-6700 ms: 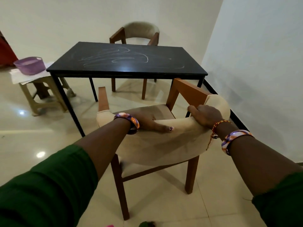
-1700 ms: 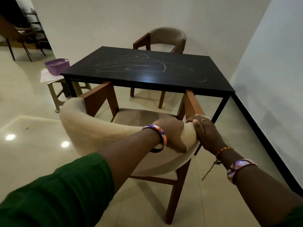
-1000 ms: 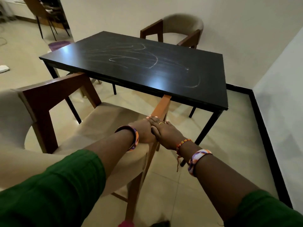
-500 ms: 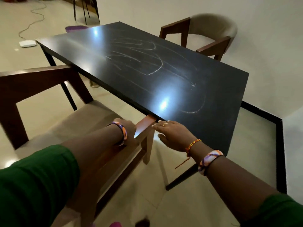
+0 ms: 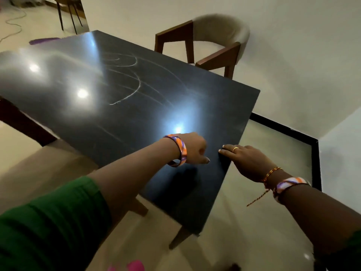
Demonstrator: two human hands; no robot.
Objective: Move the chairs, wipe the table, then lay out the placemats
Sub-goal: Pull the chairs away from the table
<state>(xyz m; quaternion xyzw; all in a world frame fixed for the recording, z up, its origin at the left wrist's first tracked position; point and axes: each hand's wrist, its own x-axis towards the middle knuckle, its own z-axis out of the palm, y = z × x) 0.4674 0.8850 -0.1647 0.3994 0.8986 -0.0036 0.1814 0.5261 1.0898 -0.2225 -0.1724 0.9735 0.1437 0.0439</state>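
Observation:
The black table (image 5: 121, 118) carries pale chalk-like scribbles across its top. A wooden chair with a beige back (image 5: 214, 38) stands at the table's far side. The near chair (image 5: 48, 167) is at the left, its beige seat partly under the table edge and one dark arm showing at the far left. My left hand (image 5: 193, 149) hovers over the table's near right corner, fingers loosely curled, holding nothing. My right hand (image 5: 246, 159) rests its straight fingers on the table's right edge. No cloth or placemats are in view.
A purple basin's rim (image 5: 43, 40) peeks past the table's far left edge. Thin dark legs of another chair (image 5: 68, 18) and a floor cable (image 5: 11, 22) lie at the top left. White walls with a black skirting (image 5: 283, 126) close off the right side.
Both hands have let go of the near chair's armrest and moved up over the table's corner. The chair now sits further under the table and my view has moved forward.

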